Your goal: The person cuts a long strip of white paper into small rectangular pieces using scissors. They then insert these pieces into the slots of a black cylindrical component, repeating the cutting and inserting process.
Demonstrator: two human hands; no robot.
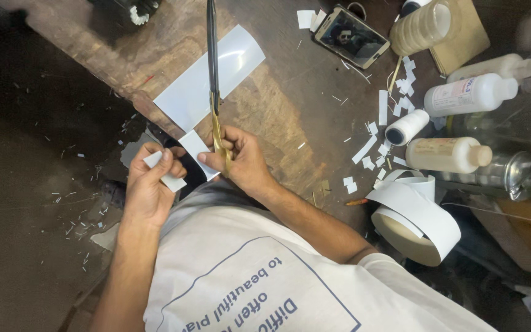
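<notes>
Near the counter's [278, 117] front edge, a white strip [207, 74] of glossy sheet lies slanting away, its near end lifted between both hands. Long scissors [214, 74] with dark blades and brass handles stand across it. The right hand [241, 160] has its fingers curled shut through the handles. The left hand [149, 184] pinches a small white cut piece [164, 175] with fingers closed. Far right lie white bottles [468, 95] on their sides, a white roll [416, 218], a phone [351, 37] and paper scraps [370, 147].
</notes>
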